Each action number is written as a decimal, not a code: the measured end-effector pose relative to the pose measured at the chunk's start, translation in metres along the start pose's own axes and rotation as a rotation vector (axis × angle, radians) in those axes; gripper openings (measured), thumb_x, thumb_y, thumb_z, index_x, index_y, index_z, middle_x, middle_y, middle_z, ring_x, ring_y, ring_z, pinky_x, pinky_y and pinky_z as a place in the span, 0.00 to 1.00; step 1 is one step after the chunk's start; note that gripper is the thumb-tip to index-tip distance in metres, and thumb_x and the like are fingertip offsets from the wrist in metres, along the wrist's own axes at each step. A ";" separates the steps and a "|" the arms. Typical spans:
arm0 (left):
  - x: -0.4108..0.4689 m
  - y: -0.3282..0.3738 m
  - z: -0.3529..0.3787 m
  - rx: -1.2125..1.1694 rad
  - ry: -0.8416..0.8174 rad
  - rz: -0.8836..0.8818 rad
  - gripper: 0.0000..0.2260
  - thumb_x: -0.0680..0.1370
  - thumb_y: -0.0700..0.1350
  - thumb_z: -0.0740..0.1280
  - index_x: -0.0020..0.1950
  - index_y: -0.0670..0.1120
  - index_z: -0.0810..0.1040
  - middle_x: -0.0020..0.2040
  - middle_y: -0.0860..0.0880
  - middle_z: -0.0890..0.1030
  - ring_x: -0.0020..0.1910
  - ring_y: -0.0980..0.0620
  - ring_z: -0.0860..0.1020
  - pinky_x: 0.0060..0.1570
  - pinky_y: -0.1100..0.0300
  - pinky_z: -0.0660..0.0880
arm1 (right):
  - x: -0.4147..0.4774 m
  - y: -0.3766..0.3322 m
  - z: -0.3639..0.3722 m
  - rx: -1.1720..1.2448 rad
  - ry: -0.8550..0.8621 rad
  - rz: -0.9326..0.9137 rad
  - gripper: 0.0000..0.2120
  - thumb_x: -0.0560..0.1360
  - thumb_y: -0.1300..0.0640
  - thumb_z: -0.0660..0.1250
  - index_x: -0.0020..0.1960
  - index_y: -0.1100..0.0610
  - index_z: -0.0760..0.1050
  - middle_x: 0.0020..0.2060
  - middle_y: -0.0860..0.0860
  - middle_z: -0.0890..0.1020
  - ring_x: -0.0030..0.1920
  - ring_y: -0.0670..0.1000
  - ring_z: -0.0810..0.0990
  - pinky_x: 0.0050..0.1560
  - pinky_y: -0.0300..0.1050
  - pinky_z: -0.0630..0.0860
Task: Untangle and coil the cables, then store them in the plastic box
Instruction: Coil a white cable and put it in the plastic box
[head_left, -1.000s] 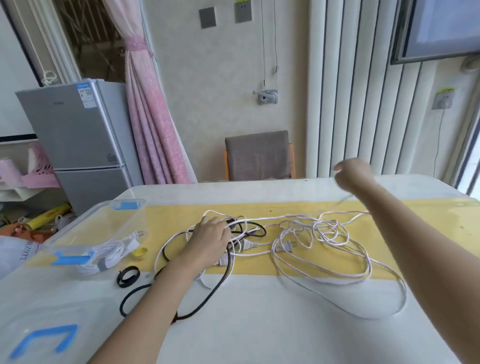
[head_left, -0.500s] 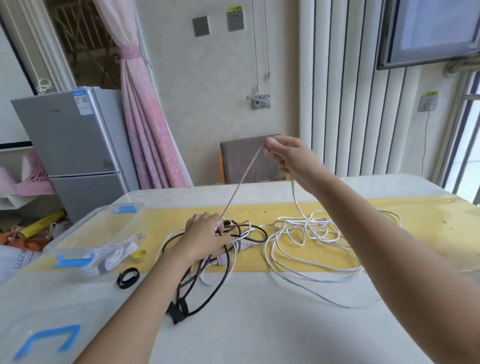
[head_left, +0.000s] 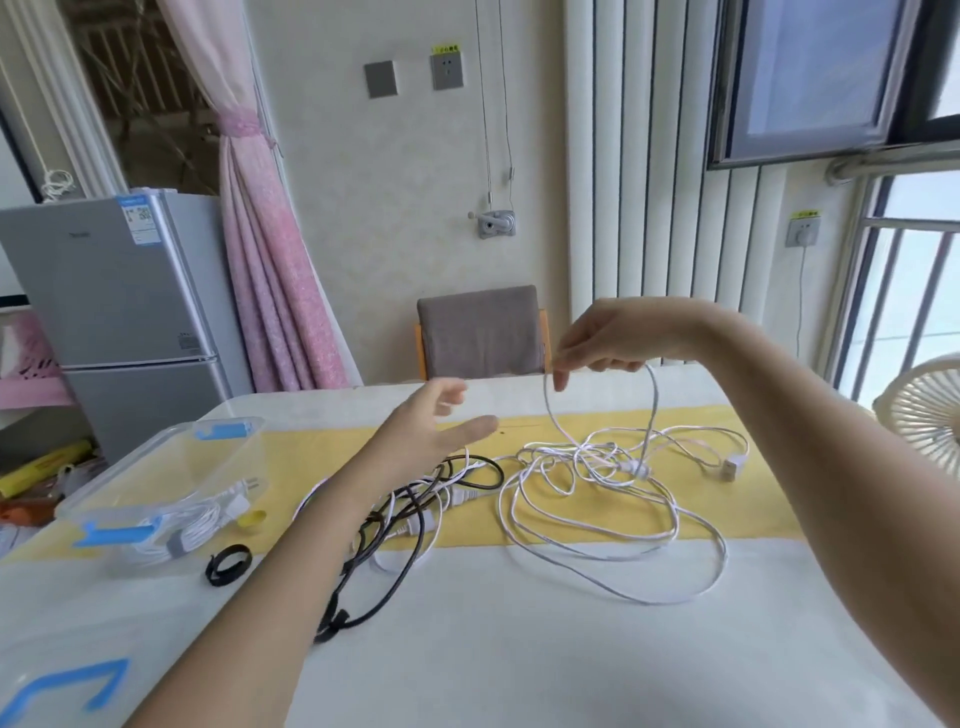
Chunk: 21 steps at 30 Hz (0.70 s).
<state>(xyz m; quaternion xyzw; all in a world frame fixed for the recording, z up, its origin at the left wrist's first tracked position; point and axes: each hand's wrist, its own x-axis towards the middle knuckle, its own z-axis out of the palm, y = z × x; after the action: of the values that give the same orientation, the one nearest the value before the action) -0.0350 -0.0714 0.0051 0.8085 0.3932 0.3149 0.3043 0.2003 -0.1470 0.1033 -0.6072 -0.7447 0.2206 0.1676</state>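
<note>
- The right hand (head_left: 615, 340) was raised above the far side of the surface (head_left: 519, 649), palm turned down, wrist bent.
- Its fingers (head_left: 561, 379) and thumb pinched a strand of the white cable (head_left: 597, 460) – a narrow grip, with the cable hanging from it in a tall loop.
- Both sides of that loop ran down into a loose tangle of the same white cable, which lay spread across a yellow runner (head_left: 322, 452) and onto the pale surface in front of it.
- A white plug end (head_left: 730, 465) lay at the right edge of the tangle.
- The left hand (head_left: 431, 428) hovered in the air left of the right hand, palm facing right, its fingers (head_left: 475, 426) straight and spread – holding nothing.
- Below the left forearm lay a black cable (head_left: 410, 499), looped loosely and crossing some white strands.
- A clear plastic box (head_left: 218, 447) with blue clips stood open at the left edge of the surface; a coiled white cable (head_left: 192, 525) already lay inside it.
- A small black strap ring (head_left: 228, 558) and a small yellow object (head_left: 253, 519) sat just beside the box.
- The box lid (head_left: 62, 691), clear with a blue clip, lay at the near left corner.
- Beyond the surface stood a grey-backed chair (head_left: 480, 332), a silver fridge (head_left: 119, 291) and a tied pink curtain (head_left: 270, 260).
- Part of a white fan (head_left: 924, 410) showed at the right edge.
</note>
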 end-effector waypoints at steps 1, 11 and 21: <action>-0.004 0.015 0.006 -0.089 -0.044 0.052 0.31 0.63 0.68 0.68 0.62 0.57 0.69 0.59 0.59 0.75 0.60 0.62 0.73 0.58 0.65 0.69 | -0.005 -0.006 0.002 0.006 0.000 -0.053 0.11 0.79 0.56 0.63 0.44 0.56 0.82 0.27 0.50 0.63 0.28 0.49 0.59 0.26 0.36 0.58; -0.011 0.026 0.035 -0.998 -0.256 -0.056 0.17 0.76 0.51 0.63 0.28 0.48 0.66 0.24 0.53 0.57 0.20 0.58 0.56 0.19 0.67 0.59 | -0.052 0.014 -0.007 -0.054 0.449 -0.090 0.09 0.72 0.50 0.73 0.39 0.56 0.82 0.25 0.49 0.65 0.24 0.45 0.59 0.25 0.39 0.55; -0.015 -0.037 0.032 -1.483 -0.592 -0.266 0.15 0.83 0.38 0.50 0.58 0.37 0.75 0.40 0.46 0.73 0.36 0.55 0.64 0.39 0.61 0.69 | -0.047 0.091 0.005 0.280 0.669 0.107 0.09 0.78 0.56 0.65 0.41 0.54 0.82 0.22 0.45 0.67 0.23 0.45 0.62 0.25 0.36 0.63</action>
<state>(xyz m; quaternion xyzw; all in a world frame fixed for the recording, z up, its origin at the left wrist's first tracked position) -0.0350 -0.0733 -0.0458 0.3926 0.0782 0.2276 0.8877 0.2831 -0.1783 0.0518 -0.6550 -0.5784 0.1179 0.4717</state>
